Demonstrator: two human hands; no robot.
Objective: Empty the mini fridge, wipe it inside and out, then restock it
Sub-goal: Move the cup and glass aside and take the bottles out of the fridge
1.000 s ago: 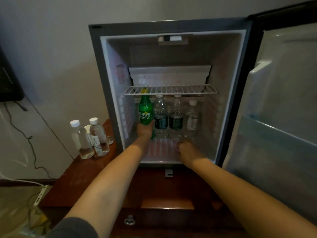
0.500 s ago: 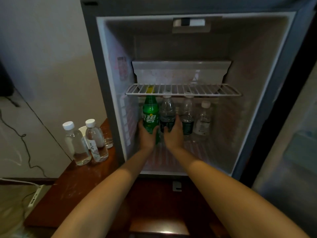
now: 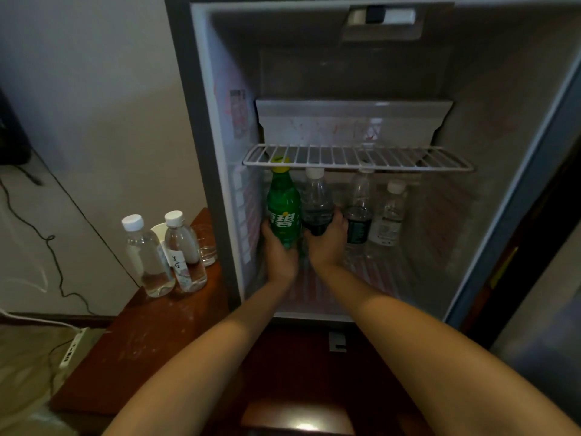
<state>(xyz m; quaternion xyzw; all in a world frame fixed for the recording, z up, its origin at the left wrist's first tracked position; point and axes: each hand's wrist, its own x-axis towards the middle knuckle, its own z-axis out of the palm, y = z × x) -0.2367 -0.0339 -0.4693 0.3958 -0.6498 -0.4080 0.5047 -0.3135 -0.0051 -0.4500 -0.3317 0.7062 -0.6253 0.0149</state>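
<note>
Though both bases are hidden | left hand [image 3: 279,258] fingers [image 3: 266,228] grip green bottle [image 3: 283,206] | right hand [image 3: 327,247] fingers [image 3: 341,219] grip dark-labelled bottle [image 3: 317,199]

The fridge [image 3: 201,152] has a matt plastic lining and a white-coated wire shelf [image 3: 355,158]. The bottles [image 3: 283,212] are glossy clear plastic. The table [image 3: 141,341] is polished reddish wood, scuffed.

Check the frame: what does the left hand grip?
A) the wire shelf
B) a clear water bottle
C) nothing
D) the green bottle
D: the left hand is wrapped round the lower part of the green bottle, which stands under the wire shelf. The right hand holds the dark-label bottle next to it.
</note>
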